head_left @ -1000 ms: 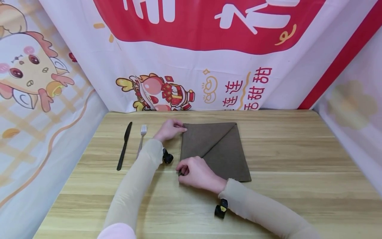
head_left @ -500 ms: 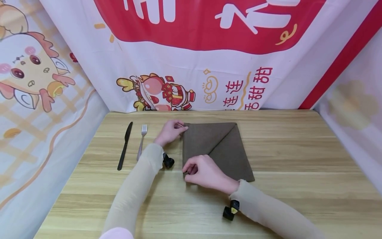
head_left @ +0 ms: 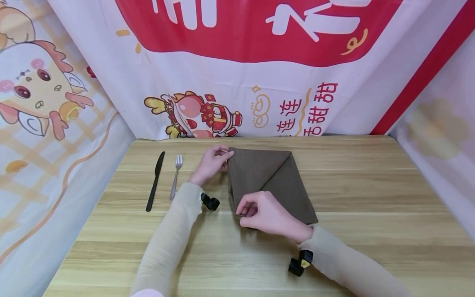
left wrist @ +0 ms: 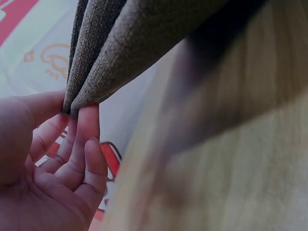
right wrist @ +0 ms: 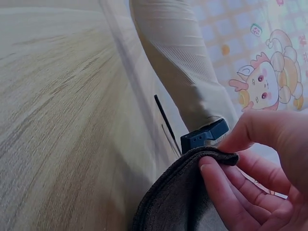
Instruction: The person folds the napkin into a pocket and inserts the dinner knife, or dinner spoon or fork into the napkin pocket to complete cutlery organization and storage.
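A dark brown cloth napkin (head_left: pixel 256 169), folded into a rough square with a diagonal fold line, lies on the wooden table, its left side raised. At the far left corner my left hand (head_left: pixel 212 162) pinches the cloth between thumb and fingers. In the left wrist view that hand (left wrist: pixel 62 154) holds several layers of the napkin (left wrist: pixel 130 48) together. My right hand (head_left: pixel 270 215) pinches the near left corner. The right wrist view has the thumb and fingers of that hand (right wrist: pixel 260 178) on the layered edge of the napkin (right wrist: pixel 168 197).
Left of the hands, a fork (head_left: pixel 176 177) and a black knife (head_left: pixel 155 181) lie side by side on the table (head_left: pixel 356 189). A printed cloth backdrop (head_left: pixel 237 74) rises behind the table's far edge. Small black cameras (head_left: pixel 300 263) are strapped to the wrists.
The napkin's left side has come up off the table. My right hand has moved to the right with its corner, while my left hand has shifted slightly upward.
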`<state>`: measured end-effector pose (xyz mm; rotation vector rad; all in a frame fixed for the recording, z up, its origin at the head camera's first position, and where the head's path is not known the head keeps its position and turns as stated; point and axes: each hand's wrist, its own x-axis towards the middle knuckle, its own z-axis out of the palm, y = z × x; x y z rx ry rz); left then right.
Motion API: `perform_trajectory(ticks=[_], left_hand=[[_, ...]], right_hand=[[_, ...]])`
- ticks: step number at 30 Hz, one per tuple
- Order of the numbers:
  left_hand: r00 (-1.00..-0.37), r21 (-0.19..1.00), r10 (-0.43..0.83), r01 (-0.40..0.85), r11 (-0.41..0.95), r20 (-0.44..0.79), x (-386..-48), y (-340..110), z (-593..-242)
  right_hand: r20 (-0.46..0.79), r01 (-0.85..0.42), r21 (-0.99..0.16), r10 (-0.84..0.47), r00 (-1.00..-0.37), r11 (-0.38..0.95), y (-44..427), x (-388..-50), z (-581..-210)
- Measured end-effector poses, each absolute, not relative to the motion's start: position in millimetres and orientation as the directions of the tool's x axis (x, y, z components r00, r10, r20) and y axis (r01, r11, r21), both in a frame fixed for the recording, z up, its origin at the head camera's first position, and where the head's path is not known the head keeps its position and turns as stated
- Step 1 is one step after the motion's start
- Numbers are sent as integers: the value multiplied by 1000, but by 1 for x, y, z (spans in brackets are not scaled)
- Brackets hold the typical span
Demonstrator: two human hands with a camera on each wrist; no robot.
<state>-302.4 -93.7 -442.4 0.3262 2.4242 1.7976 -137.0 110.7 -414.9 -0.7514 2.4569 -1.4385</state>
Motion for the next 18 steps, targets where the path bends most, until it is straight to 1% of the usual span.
perform_trajectory(ticks=[7, 9, 11, 13, 15, 16, 18], left_hand=[[-969, 952, 234, 143, 271, 80, -294, -92, -417], [-965, 956, 240, 167, 241, 108, -292, -93, -409], [-957, 957, 251, 199, 209, 144, -289, -96, -399], [-944, 953, 267, 245, 177, 193, -285, -103, -387], [-929, 946, 280, 290, 146, 241, -279, -112, -371], [-921, 946, 288, 304, 114, 262, -275, -116, -360], [-902, 945, 298, 327, 2, 312, -267, -123, -338]], right_hand=[[104, -326, -884, -539, -836, 335, 116, -133, -407], [119, -324, -897, -543, -831, 299, 117, -133, -406], [136, -308, -923, -553, -822, 232, 116, -131, -402], [161, -279, -952, -566, -809, 127, 113, -129, -397], [202, -234, -972, -583, -787, -22, 109, -126, -391], [239, -217, -970, -592, -770, -109, 107, -125, -387], [321, -176, -941, -602, -731, -287, 102, -123, -379]])
